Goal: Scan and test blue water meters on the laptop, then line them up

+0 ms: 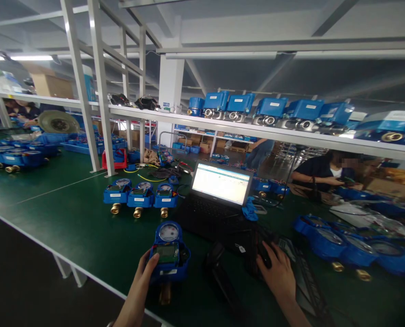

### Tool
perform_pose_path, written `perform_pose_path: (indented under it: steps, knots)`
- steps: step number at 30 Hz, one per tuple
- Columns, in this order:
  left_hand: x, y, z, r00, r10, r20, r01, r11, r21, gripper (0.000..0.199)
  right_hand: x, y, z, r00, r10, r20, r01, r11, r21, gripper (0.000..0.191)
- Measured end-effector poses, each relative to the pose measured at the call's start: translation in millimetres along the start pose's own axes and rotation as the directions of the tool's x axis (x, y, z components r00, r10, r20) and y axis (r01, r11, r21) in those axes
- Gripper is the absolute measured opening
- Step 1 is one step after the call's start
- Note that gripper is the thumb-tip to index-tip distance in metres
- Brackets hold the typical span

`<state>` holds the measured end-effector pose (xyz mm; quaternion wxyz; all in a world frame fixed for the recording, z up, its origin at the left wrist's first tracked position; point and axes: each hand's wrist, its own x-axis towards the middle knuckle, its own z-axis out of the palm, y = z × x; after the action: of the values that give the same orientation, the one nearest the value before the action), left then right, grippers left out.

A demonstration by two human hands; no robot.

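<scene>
Both hands busy at the bottom of the frame.
Left hand (144, 272) grips one blue water meter (169, 251), lower centre; right hand (279, 272) rests, fingers curled, on a black keyboard (291, 254). Three meters (141, 195) wait mid-left on the tabletop (69, 227) beside the lit laptop (219, 190), seemingly unprocessed.

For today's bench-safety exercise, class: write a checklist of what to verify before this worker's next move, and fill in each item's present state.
1. Left hand grips the blue water meter firmly: ok, fingers wrap its left side.
2. Meter's dial and green board face up: ok.
3. Right hand rests on the black keyboard: ok.
4. Laptop is open with its screen lit: ok.
5. Screen text is readable: cannot tell, too small.
6. The three meters behind stand apart from the held one: ok.
</scene>
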<state>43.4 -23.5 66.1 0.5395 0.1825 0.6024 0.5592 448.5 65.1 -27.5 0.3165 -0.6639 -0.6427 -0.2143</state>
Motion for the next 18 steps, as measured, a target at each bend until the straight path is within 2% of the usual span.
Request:
perform_pose_path:
  steps: [6, 11, 18]
  knots:
    - [-3, 1, 0.8, 1.0, -0.025, 0.008, 0.026, 0.997, -0.067, 0.076, 0, 0, 1, 0.999, 0.04, 0.034, -0.04, 0.999, 0.017, 0.05]
    - [4, -3, -2.2, 1.0, -0.015, 0.009, 0.016, 0.998, -0.059, 0.073, 0, 1, 1, 0.996, 0.07, 0.055, -0.072, 0.997, 0.039, 0.051]
    - [17, -16, -10.9, 1.0, -0.01, 0.022, 0.01, 1.0, -0.002, 0.09, 1, -2, -2, 0.998, 0.046, 0.045, -0.047, 0.999, 0.023, 0.051]
